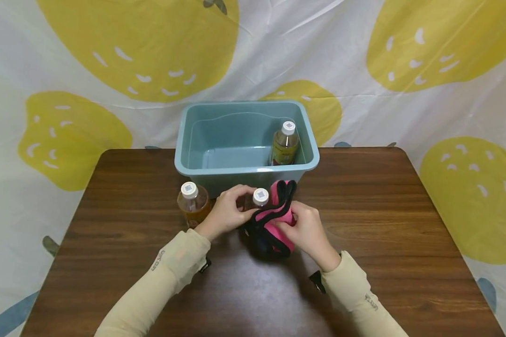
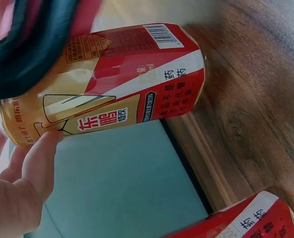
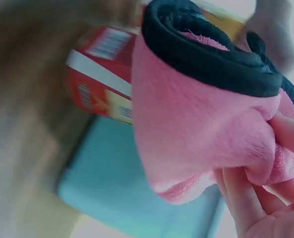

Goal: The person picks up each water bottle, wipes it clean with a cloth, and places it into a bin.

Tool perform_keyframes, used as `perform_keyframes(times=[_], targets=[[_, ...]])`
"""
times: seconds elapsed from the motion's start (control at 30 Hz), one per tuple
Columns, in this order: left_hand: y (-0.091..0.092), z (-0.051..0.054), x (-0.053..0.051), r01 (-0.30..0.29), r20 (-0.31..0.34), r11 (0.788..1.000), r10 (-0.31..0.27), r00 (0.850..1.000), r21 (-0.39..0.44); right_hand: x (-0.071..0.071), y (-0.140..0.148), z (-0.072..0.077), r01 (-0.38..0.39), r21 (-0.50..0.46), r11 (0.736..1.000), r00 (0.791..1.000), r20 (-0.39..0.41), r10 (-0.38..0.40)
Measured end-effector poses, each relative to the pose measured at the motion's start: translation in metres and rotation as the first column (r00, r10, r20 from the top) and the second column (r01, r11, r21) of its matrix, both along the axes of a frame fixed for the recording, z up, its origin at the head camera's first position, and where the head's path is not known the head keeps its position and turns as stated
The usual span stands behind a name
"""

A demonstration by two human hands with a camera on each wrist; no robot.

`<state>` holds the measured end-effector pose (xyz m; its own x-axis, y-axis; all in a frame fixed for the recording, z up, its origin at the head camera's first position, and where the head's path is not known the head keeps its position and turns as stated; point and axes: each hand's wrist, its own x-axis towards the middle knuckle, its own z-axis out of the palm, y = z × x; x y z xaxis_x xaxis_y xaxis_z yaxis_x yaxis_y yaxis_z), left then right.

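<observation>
At the frame's centre, the bottle point(image 1: 260, 196) is upright before the blue bin point(image 1: 244, 171); the left hand point(image 1: 229, 208) has its grip round it, the right hand point(image 1: 307, 228) pinches the pink cloth point(image 1: 285, 218) beside it; a steady left grip and light, even cloth pressure should avoid tipping.

The cloth point(image 3: 196, 129) is pink (black-edged), the gripped bottle's label point(image 2: 119, 74) red, white and gold, the bin point(image 1: 246, 171) blue-green, the worktop point(image 1: 371, 210) wood-grained brown.

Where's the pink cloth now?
Head view, right of centre: the pink cloth is in the right hand, beside the bottle in the left hand, in front of the blue bin.
</observation>
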<state>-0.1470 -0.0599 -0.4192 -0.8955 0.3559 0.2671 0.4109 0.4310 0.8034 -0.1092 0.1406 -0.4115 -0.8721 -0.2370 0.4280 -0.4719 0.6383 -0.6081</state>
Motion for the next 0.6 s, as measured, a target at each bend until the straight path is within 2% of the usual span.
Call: perform_keyframes(times=[0.13,0.27,0.43,0.6], targets=[[-0.001,0.000,0.000,0.006,0.014,1.000,-0.006,1.000,0.013,-0.003,-0.004,0.017,-0.024,0.027,0.999,0.999,-0.022,0.024],[-0.001,0.001,0.000,0.010,0.027,1.000,-0.010,1.000,0.021,-0.003,-0.006,0.020,-0.006,0.051,0.999,1.000,0.024,0.004],[0.001,0.001,0.002,-0.001,0.026,1.000,0.001,1.000,0.005,0.002,-0.006,0.013,0.048,0.050,0.998,0.994,0.101,-0.053],[0.001,0.002,0.003,0.001,-0.010,1.000,-0.001,1.000,-0.013,0.009,-0.008,-0.010,0.098,0.065,0.993,0.993,0.056,-0.102]])
